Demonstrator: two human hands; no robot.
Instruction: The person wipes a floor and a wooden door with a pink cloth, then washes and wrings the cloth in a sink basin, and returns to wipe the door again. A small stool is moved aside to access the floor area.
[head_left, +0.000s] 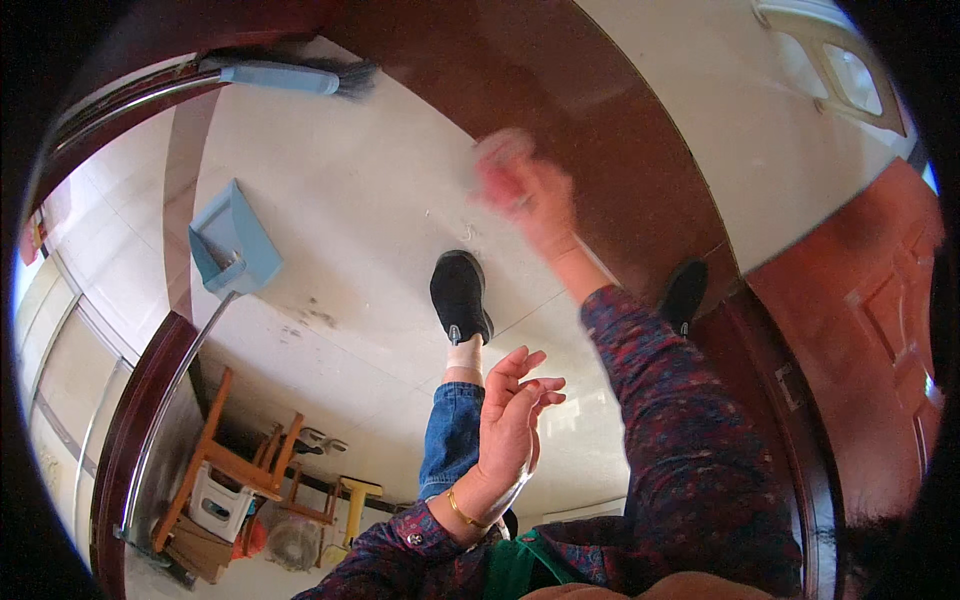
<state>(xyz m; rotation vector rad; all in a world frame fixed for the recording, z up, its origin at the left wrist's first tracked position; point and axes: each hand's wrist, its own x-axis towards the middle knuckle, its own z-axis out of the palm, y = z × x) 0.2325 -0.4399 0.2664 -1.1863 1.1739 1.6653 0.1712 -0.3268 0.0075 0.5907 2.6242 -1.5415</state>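
Note:
My right hand (551, 206) is stretched forward over the edge between the pale floor tiles and a dark brown floor band (622, 150). It grips a pink-red cloth (501, 172); hand and cloth are both blurred. Nearer my body, my left hand (506, 431) hangs in the air with its fingers apart and nothing in it. Below it are my jeans leg (451, 427) and one black shoe (456, 292) on the tiles. The other black shoe (684, 289) rests on the brown band. Small pale scraps (469, 231) lie on the tiles ahead of the first shoe.
A light blue dustpan (259, 244) with debris inside stands left, near dark smudges (307, 315). A broom (281, 77) lies across the upper left. Wooden chairs (247, 472) and a white plastic stool (217, 502) crowd the lower left. A reddish door (840, 315) is at right.

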